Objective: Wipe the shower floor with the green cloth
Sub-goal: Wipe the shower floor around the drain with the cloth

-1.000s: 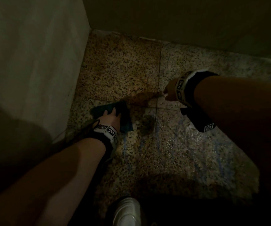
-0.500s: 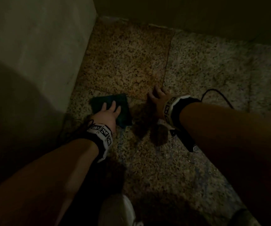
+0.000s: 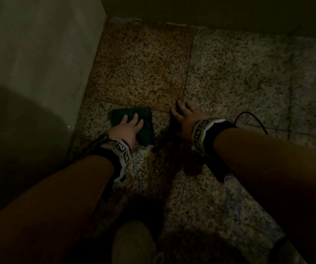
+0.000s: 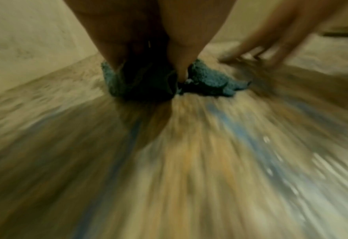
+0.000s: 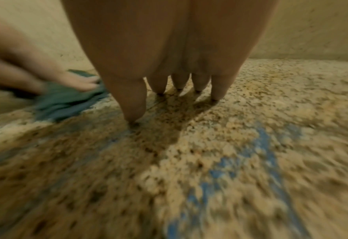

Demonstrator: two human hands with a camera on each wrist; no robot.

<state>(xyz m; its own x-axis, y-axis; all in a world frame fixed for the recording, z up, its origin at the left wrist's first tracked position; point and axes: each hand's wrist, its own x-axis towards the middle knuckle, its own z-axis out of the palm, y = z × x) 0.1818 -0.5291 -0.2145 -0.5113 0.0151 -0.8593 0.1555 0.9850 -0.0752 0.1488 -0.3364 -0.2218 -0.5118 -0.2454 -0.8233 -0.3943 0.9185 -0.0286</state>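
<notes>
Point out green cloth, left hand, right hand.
green cloth [image 3: 145,128], head view, bare right part beside the fingers.
left hand [image 3: 124,131], head view, back of hand, pressing the cloth.
right hand [image 3: 186,118], head view, back of hand, on floor.

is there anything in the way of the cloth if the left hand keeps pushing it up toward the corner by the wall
Nothing visible. The left hand presses flat on the green cloth, and the shower floor ahead to the corner looks bare. The right hand rests on the floor beside it, apart from the cloth.
</notes>
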